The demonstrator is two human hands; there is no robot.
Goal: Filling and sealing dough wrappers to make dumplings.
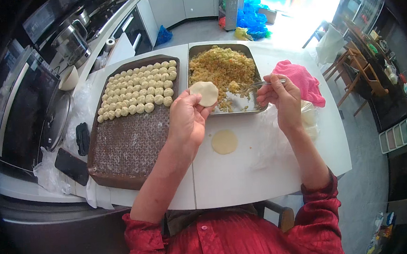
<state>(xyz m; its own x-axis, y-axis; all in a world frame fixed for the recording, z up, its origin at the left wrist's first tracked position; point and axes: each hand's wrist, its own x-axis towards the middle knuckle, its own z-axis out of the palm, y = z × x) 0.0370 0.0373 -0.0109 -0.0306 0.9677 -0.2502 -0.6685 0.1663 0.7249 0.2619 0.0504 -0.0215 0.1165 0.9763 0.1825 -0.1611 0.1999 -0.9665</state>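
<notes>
My left hand (pixel 188 117) holds a round dough wrapper (pixel 205 93) by its edge, its flat face turned up. In my right hand (pixel 282 98) is a metal spoon (pixel 259 83), with a small lump of filling (pixel 235 86) at its tip. Both hands are at the near side of a rectangular steel tray (pixel 231 114), which holds a heap of chopped filling (pixel 220 64); its near part shows bare metal. A second dough wrapper (pixel 224 141) lies flat on the white table (pixel 235 181). Rows of pleated buns (pixel 140 87) fill the far half of a dark tray (pixel 130 142) at left.
A pink cloth (pixel 301 81) and a clear plastic bag (pixel 309 118) lie right of the steel tray. Left of the dark tray are a phone (pixel 71 166), a black case (pixel 82 139) and a pot lid (pixel 60 121). Wooden chairs (pixel 366 73) stand at far right.
</notes>
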